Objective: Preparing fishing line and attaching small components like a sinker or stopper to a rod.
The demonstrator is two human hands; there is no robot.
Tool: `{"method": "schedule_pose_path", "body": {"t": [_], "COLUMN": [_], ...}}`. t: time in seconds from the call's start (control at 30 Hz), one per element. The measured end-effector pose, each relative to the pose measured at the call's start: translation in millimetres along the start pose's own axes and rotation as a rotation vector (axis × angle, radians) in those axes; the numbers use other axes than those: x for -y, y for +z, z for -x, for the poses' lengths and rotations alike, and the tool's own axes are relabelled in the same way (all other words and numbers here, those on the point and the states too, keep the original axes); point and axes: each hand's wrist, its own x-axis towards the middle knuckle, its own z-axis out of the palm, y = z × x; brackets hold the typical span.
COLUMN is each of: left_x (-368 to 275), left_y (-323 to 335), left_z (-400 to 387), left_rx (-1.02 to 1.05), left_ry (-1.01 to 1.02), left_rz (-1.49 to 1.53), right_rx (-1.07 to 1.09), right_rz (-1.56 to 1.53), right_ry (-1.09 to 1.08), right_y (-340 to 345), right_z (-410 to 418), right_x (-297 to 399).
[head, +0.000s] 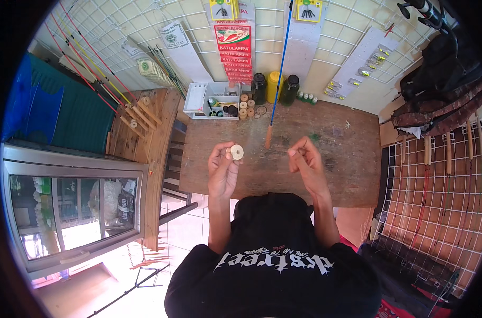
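Between the thumb and fingers of my left hand [224, 175] is a small pale wooden spool [237, 152], its round face with the centre hole turned up. My right hand [309, 161] is raised over the table at about the same height, thumb and index fingertips pinched together. Any thin line between those fingertips is too fine to make out. Beyond and between the hands, a fishing rod [269, 135] with a wooden handle and blue blank leans up against the back wall. A little tangle of green thread [314, 137] lies past my right hand.
Along the back of the wooden table [225, 133] stand a white compartment organizer [193, 100], several wooden spools [247, 104], a yellow bottle [272, 85] flanked by dark bottles, and small vials [307, 97]. A side bench [139, 151] with rods is left; a wire rack [431, 198] hangs right.
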Motion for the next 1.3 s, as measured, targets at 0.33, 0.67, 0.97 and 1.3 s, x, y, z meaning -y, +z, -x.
{"method": "schedule_pose_path", "body": {"t": [0.33, 0.67, 0.97, 1.3], "left_x": [14, 27, 20, 14], "left_y": [35, 74, 59, 53], "left_z": [5, 11, 15, 6], "left_rx": [0.09, 0.138, 0.032, 0.014], "left_ry": [-0.351, -0.151, -0.118, -0.102], "left_rz": [0.064, -0.47, -0.651, -0.503], "right_rx": [-0.14, -0.173, -0.251, -0.125], "right_rz": [0.127, 0.312, 0.305, 0.369], "right_ry": [-0.092, -0.239, -0.267, -0.15], "right_y": [2, 4, -3, -13], "right_z": [5, 12, 17, 23], "right_x": [6, 4, 4, 2]}}
